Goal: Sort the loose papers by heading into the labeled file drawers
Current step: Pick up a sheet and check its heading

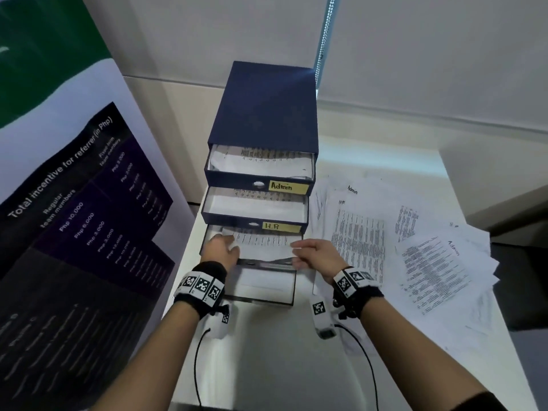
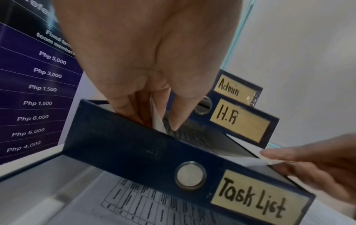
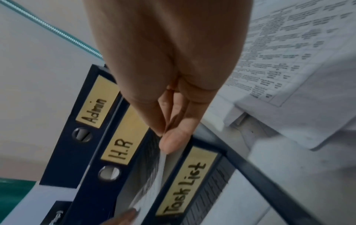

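Lying crosswise in the Task List drawer point(image 2: 134, 153), a paper point(image 1: 264, 246) is pinched at both ends.

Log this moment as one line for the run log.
both hands hold sheet | left hand | right hand | lowering into Task List drawer | loose papers remain

In the head view the Task List drawer point(image 1: 252, 264) has its label hidden behind the sheet point(image 1: 264, 247) at centre frame. The body text on the loose papers point(image 1: 358, 235), right of centre, is too small to read. The poster point(image 1: 74, 203) is cut off by the left edge.
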`<state>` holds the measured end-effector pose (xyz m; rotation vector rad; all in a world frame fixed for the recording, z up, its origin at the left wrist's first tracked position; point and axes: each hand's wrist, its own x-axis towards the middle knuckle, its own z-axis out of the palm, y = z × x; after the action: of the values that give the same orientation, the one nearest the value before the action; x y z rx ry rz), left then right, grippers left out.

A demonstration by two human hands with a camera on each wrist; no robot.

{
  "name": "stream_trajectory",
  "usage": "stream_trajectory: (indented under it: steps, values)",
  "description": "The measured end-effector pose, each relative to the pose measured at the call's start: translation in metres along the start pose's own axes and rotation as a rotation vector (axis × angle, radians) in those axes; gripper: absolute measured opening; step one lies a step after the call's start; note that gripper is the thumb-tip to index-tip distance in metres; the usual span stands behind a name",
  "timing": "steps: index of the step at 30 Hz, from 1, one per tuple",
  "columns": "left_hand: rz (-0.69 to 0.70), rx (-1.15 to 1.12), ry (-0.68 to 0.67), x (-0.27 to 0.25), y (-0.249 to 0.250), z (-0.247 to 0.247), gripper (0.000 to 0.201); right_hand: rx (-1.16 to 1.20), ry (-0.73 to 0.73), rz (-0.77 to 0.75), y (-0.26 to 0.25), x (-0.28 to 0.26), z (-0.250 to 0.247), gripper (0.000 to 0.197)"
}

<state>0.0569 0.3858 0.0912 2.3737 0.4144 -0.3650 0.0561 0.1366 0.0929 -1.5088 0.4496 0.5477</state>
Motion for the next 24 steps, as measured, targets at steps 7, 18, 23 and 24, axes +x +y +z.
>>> stream_trajectory:
  steps: [7,18,23,24]
  values:
    - [-0.098,0.566,-0.198,-0.003,0.041,0.002,0.065,-0.392,0.450,-0.078,0.035,0.020,-0.115,0.023]
    - [0.245,-0.218,-0.816,-0.034,0.166,0.078,0.036,-0.860,0.631,0.095,0.065,0.047,-0.196,0.088]
    - [0.053,0.148,-0.521,0.003,0.168,0.175,0.061,-0.757,0.569,0.006,0.066,0.048,-0.210,0.062]
    - [0.000,0.229,-0.421,0.009,0.166,0.189,0.062,-0.801,0.564,-0.047,0.067,0.048,-0.211,0.056]
